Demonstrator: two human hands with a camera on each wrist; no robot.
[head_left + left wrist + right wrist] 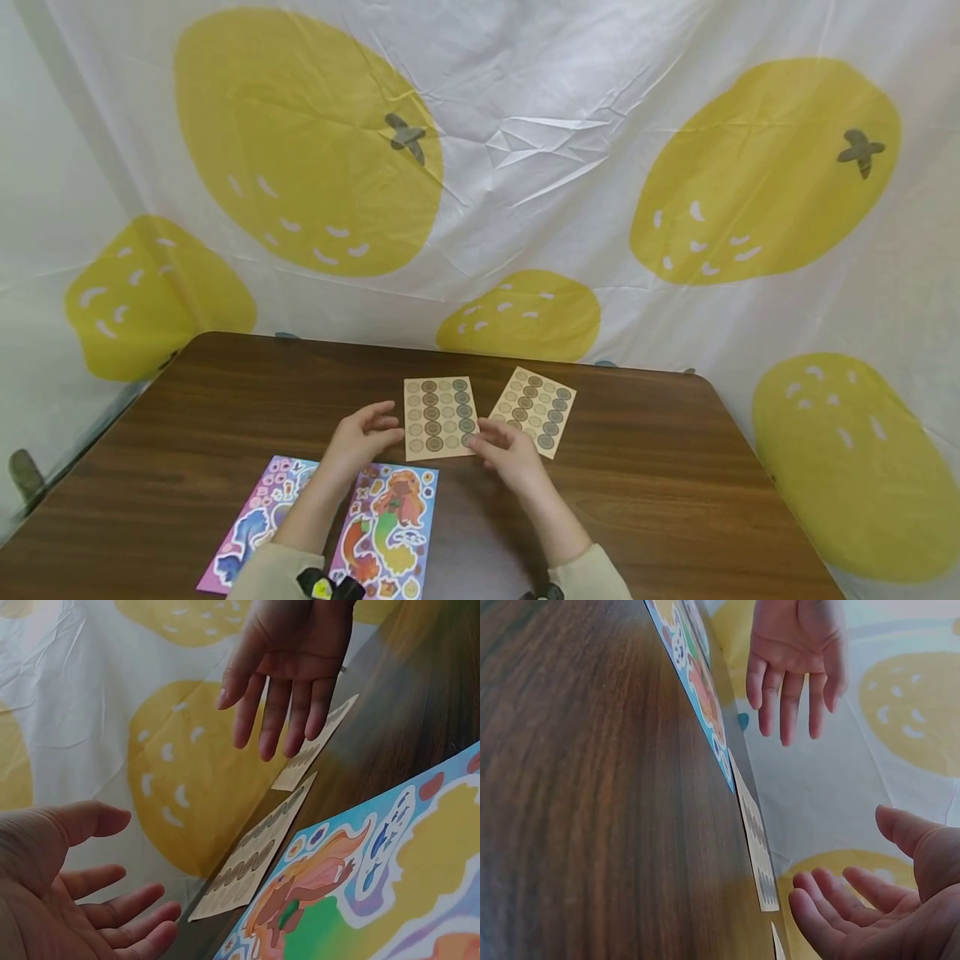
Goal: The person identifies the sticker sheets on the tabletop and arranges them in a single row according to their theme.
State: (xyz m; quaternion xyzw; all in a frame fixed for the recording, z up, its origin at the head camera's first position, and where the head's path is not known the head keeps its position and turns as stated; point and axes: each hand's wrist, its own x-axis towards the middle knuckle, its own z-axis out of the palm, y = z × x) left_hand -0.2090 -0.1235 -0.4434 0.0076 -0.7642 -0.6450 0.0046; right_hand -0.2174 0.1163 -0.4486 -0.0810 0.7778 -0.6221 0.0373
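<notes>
Nearest me, two bright sticker sheets (397, 525) lie on the desk (675, 492). Beyond, my left grip (363, 435) and right grip (513, 457), fingers loosely spread, flank a tan dotted sheet (441, 417); the second tan sheet (536, 410) lies aslant, farther right.

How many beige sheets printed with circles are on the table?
2. The first sheet lies between the left hand and right hand; the second sheet lies angled to its right. Any stacked underneath would be hidden.

Your left hand (360, 440) and right hand (512, 456) are apart, palms (304, 660) facing each other, fingers (790, 712) relaxed and lightly spread, both forearms (309, 512) extended forward.
</notes>
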